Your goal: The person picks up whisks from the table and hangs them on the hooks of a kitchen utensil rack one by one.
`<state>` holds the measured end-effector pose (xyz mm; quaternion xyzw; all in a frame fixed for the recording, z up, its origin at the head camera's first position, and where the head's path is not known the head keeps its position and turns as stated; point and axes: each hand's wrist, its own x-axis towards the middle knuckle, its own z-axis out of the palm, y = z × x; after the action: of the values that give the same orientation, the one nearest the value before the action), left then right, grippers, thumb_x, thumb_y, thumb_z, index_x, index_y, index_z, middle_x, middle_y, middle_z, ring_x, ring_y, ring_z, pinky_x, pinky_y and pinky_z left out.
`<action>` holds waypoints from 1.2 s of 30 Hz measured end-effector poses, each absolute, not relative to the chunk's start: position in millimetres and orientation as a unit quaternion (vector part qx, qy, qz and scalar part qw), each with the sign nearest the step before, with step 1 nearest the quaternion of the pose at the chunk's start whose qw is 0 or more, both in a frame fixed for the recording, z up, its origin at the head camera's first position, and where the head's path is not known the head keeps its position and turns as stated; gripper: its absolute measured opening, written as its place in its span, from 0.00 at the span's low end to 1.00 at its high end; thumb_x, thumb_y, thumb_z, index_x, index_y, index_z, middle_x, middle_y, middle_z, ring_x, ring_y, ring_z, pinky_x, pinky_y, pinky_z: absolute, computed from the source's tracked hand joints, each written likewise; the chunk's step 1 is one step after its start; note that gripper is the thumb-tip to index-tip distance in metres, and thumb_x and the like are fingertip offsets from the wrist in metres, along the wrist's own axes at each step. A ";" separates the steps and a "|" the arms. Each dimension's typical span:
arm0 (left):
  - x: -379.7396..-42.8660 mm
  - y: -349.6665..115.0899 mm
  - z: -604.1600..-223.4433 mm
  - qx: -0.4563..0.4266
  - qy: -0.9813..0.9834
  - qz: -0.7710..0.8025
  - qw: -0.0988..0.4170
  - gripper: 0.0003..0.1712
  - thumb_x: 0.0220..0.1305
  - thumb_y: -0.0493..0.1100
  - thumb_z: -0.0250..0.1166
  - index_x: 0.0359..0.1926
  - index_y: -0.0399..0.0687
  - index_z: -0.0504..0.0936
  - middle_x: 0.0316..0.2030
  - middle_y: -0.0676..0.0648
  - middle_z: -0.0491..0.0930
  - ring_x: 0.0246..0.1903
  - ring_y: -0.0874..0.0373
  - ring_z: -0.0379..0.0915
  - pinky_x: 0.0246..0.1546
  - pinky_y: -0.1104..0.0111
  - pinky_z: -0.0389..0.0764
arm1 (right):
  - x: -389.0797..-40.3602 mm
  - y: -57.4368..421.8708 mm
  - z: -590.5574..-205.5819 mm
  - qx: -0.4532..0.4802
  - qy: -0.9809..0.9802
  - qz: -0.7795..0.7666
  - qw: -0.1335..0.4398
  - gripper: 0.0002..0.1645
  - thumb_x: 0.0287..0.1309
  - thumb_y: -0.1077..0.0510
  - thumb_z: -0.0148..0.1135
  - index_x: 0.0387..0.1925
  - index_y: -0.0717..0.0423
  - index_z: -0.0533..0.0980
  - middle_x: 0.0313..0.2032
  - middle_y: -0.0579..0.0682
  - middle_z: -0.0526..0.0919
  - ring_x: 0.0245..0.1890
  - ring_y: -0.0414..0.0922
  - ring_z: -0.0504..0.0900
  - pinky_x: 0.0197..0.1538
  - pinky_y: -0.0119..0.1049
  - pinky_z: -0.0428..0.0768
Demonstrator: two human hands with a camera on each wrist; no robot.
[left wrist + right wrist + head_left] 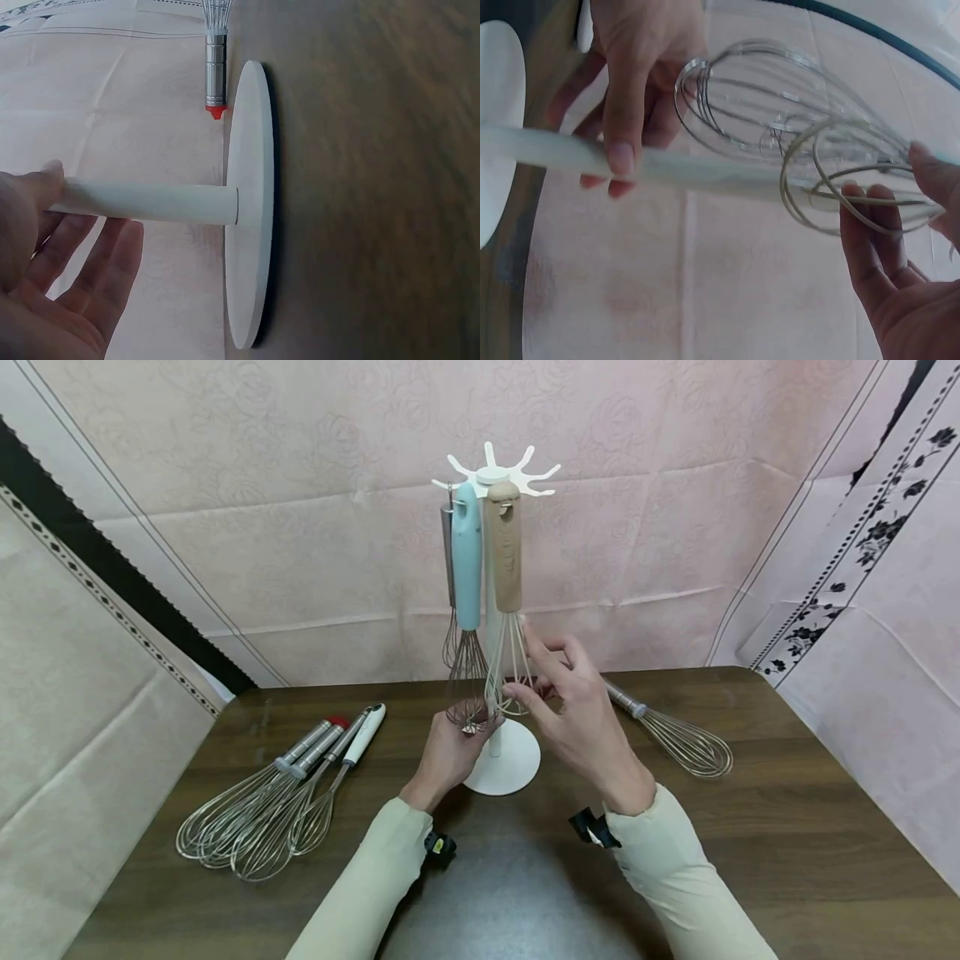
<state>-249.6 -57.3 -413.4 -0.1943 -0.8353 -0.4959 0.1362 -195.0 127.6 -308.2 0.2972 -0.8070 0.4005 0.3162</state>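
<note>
A white stand with a round base [517, 756] and a ring of hooks [491, 475] on top stands mid-table. From its hooks hang a light-blue-handled whisk [467, 560], a beige-handled whisk [507, 552] and a metal-handled whisk [447, 556] partly behind the blue one. My left hand [448, 752] grips the stand's white post [150, 201] low down, thumb on one side and fingers on the other. Around the beige whisk's wire loops [817, 191], my right hand [585, 718] holds with bent fingers and thumb, below the handle.
Several metal whisks [255, 802] lie bunched on the table at left, one with a white handle [366, 733]. Another metal whisk [686, 739] lies at right, its handle end hidden behind my right hand. A patterned pale cloth [337, 568] hangs behind the wooden table [750, 835].
</note>
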 end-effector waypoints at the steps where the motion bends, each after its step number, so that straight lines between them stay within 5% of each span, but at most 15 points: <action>1: -250.0 -57.6 -414.1 -0.193 -0.836 -0.496 0.134 0.08 0.69 0.46 0.69 0.46 0.53 0.88 0.44 0.51 0.89 0.45 0.58 0.85 0.47 0.61 0.85 | -194.2 125.0 -308.4 0.299 -0.806 0.401 0.317 0.45 0.59 0.62 0.72 0.76 0.53 0.63 0.52 0.60 0.74 0.27 0.40 0.83 0.35 0.30 0.83; 10: -250.3 -59.1 -418.0 -0.138 -0.862 -0.484 0.066 0.17 0.74 0.55 0.61 0.55 0.56 0.84 0.56 0.50 0.83 0.59 0.49 0.78 0.60 0.49 0.77 | -187.7 104.1 -311.6 0.314 -0.802 0.404 0.309 0.47 0.65 0.62 0.67 0.79 0.57 0.54 0.62 0.64 0.69 0.29 0.42 0.82 0.38 0.33 0.85; 16: -251.4 -59.3 -417.4 -0.130 -0.861 -0.490 0.048 0.17 0.75 0.55 0.59 0.59 0.58 0.76 0.58 0.48 0.79 0.58 0.48 0.78 0.58 0.49 0.79 | -186.2 95.8 -313.8 0.323 -0.798 0.398 0.317 0.48 0.68 0.62 0.64 0.80 0.57 0.50 0.63 0.66 0.65 0.33 0.44 0.83 0.37 0.34 0.84; 21: -251.2 -58.9 -416.7 -0.143 -0.861 -0.485 0.051 0.14 0.75 0.52 0.60 0.55 0.57 0.82 0.51 0.49 0.82 0.54 0.50 0.79 0.56 0.50 0.79 | -186.3 96.1 -315.8 0.322 -0.800 0.383 0.331 0.49 0.68 0.62 0.64 0.81 0.53 0.48 0.59 0.66 0.62 0.32 0.43 0.78 0.34 0.31 0.80; 36: -252.0 -60.4 -418.7 -0.169 -0.864 -0.471 0.056 0.12 0.75 0.47 0.61 0.51 0.55 0.89 0.47 0.51 0.89 0.47 0.53 0.83 0.49 0.56 0.84 | -186.5 78.2 -314.4 0.250 -0.803 0.380 0.385 0.45 0.60 0.60 0.73 0.75 0.55 0.64 0.51 0.63 0.70 0.21 0.41 0.76 0.29 0.34 0.80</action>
<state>-252.0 -60.4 -418.7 -0.1687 -0.8642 -0.4707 0.0561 -186.5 78.2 -314.4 0.2499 -0.8031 0.3796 0.3853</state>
